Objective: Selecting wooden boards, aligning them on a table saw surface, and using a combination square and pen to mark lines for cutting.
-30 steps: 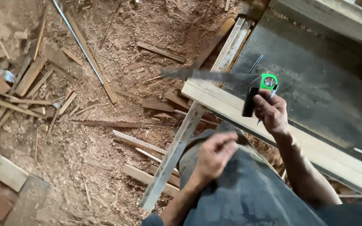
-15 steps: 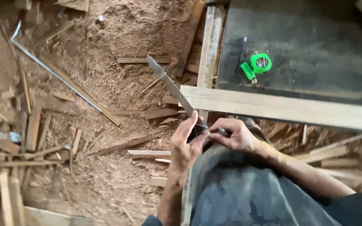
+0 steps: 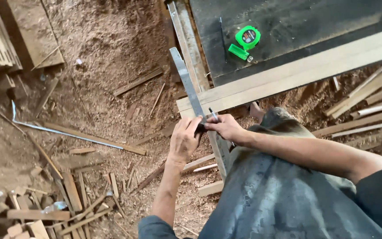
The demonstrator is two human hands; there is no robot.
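Centre of frame: left hand [image 3: 184,140] presses a metal square [image 3: 186,84] flat against the near end of a pale wooden plank [image 3: 297,73], fingers closed over its lower end. Right hand [image 3: 226,127] pinches a pencil [image 3: 213,114], tip touching the plank just beside the blade. Green tape measure [image 3: 245,40] lies on the dark bench top [image 3: 306,22], upper centre.

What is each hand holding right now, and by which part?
The left hand grips the metal square at its near end, pressing it on the pale plank. The right hand holds a pencil by its lower shaft, tip up.
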